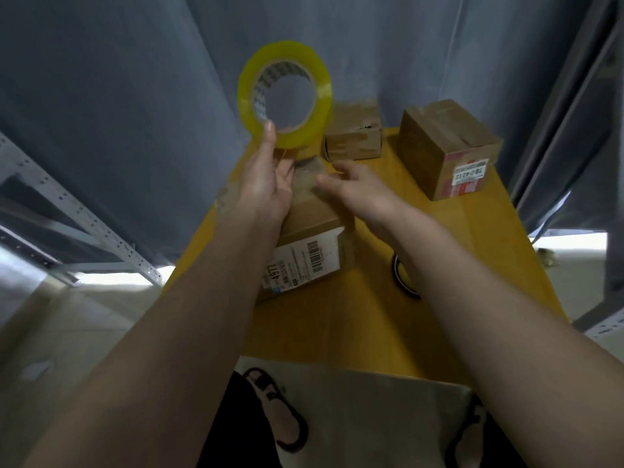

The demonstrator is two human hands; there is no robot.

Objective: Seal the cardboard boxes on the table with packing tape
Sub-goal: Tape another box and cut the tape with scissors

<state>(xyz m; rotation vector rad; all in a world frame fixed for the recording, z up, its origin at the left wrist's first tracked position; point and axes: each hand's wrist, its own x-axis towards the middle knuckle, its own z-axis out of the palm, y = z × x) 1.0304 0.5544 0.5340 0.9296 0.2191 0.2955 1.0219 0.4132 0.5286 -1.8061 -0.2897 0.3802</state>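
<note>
My left hand [268, 184] holds a yellowish roll of packing tape [284, 92] upright above the table, thumb on its lower rim. My right hand [354, 187] hovers just right of it with fingers relaxed, over the top of the nearest cardboard box [310, 231], which carries a white barcode label on its front. A small box [353, 136] sits at the far end of the yellow table [371, 325]. A taller box [445, 146] with a red and white label stands at the far right.
A dark ring-shaped object [403, 275], partly hidden by my right forearm, lies on the table near its right side. Grey curtains hang behind and beside the table. A perforated metal shelf frame [67, 211] stands on the left. A light printed cloth lies at the near edge.
</note>
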